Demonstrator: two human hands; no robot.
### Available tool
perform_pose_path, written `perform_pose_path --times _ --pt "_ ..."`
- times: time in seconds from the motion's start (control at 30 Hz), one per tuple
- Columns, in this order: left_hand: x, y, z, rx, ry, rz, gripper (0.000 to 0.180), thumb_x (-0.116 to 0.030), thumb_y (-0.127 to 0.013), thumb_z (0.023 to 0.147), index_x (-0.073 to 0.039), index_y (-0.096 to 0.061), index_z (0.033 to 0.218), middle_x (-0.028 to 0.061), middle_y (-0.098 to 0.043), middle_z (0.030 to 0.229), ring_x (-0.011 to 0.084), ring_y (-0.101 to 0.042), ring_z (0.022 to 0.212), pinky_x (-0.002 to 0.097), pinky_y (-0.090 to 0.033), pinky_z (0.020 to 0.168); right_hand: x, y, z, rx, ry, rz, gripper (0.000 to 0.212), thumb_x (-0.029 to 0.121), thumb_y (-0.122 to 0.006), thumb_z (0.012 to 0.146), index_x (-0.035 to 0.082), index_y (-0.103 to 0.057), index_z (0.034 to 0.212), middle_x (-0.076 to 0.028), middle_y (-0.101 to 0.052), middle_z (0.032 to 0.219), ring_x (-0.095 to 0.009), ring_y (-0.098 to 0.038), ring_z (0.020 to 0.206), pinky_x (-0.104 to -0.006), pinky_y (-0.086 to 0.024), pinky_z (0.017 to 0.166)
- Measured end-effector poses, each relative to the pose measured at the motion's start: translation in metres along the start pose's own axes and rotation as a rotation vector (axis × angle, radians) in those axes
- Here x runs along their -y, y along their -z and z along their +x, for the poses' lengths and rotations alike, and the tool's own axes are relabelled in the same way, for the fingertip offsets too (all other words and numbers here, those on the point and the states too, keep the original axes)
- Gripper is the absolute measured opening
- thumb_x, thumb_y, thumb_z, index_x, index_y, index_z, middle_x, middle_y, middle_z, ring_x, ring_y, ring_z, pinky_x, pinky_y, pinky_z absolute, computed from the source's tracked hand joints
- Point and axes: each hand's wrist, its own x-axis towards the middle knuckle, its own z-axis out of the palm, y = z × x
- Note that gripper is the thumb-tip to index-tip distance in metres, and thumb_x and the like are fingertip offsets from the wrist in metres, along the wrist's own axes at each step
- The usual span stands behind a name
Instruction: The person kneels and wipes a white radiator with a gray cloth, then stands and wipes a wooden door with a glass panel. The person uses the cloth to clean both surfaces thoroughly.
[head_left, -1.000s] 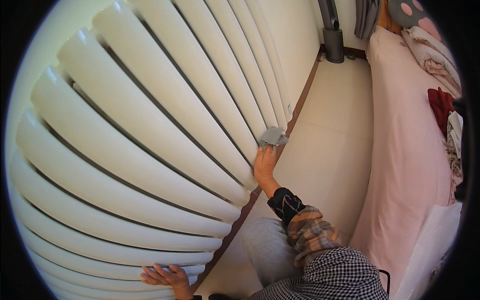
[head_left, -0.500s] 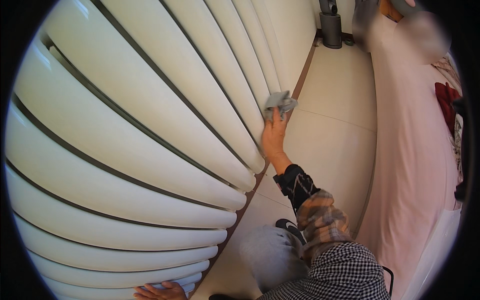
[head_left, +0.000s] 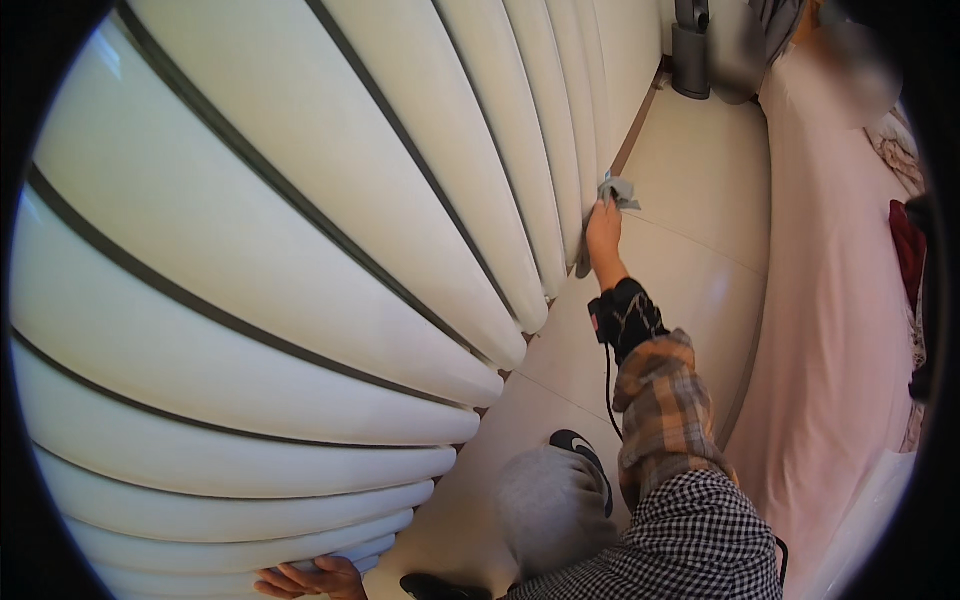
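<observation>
A tall white radiator [head_left: 330, 330] with broad rounded tubes fills the left and middle of the view. At its far lower end, my right hand [head_left: 604, 238] grips a grey cloth [head_left: 621, 190]. One part of the cloth sticks out past the fingers, and another hangs down beside the wrist against the last tubes. At the bottom edge my left hand [head_left: 312, 578] lies on the nearest tubes with its fingers stretched out and no object in it. Part of that hand is cut off by the frame.
A pale tiled floor [head_left: 690, 230] runs between the radiator and a bed draped in pink cloth [head_left: 810, 300]. A dark grey cylindrical stand [head_left: 690, 65] is at the far end. Below are my grey-clad knee [head_left: 550, 510] and a black shoe [head_left: 580, 452]. A black cable [head_left: 609, 390] hangs from my right cuff.
My right hand has moved with the grey cloth a little farther right along the radiator's lower end. The view has shifted slightly. My left hand remains on the near tubes.
</observation>
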Motion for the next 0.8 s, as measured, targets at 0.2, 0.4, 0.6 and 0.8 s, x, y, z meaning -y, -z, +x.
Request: perform_pose_path --times 0.2,0.4,0.6,0.8 --pt "-0.015 -0.028 -0.024 0.029 0.024 -0.091 0.057 -0.037 -0.037 0.111 -0.002 -0.034 0.156 0.0296 -0.031 0.162 0.0535 -0.014 0.153 0.0713 -0.015 0.118 -0.006 0.006 -0.132 0.235 0.110 -0.099 0.054 0.021 -0.050 0.104 -0.009 -0.041 0.148 -0.036 -0.052 0.140 -0.052 -0.049 0.129 -0.0527 -0.037 0.113" --pt "-0.042 -0.059 -0.044 0.070 0.115 -0.199 0.055 -0.039 -0.043 0.108 -0.007 -0.040 0.152 0.0319 -0.035 0.159 0.0514 -0.017 0.154 0.0719 -0.009 0.119 0.051 0.023 -0.197 0.603 -0.172 0.051 0.056 0.020 -0.055 0.102 -0.006 -0.040 0.150 -0.033 -0.053 0.142 -0.047 -0.051 0.132 -0.0454 -0.040 0.112" --pt "-0.040 -0.099 -0.027 0.024 0.100 -0.209 0.053 -0.036 -0.047 0.107 -0.006 -0.046 0.150 0.0288 -0.039 0.159 0.0501 -0.021 0.153 0.0708 -0.010 0.120 0.203 0.026 -0.184 0.760 0.337 -0.058 0.042 0.013 -0.056 0.100 -0.006 -0.049 0.136 -0.031 -0.055 0.133 -0.049 -0.053 0.121 -0.0436 -0.043 0.106" --pt "-0.043 -0.090 -0.014 0.073 0.103 -0.199 0.045 -0.039 -0.045 0.107 -0.008 -0.052 0.139 0.0285 -0.038 0.159 0.0478 -0.017 0.155 0.0734 -0.008 0.119 0.320 -0.005 -0.148 0.290 1.023 0.119 0.041 -0.006 -0.054 0.089 -0.004 -0.054 0.130 -0.034 -0.042 0.144 -0.053 -0.040 0.132 -0.0550 -0.037 0.111"
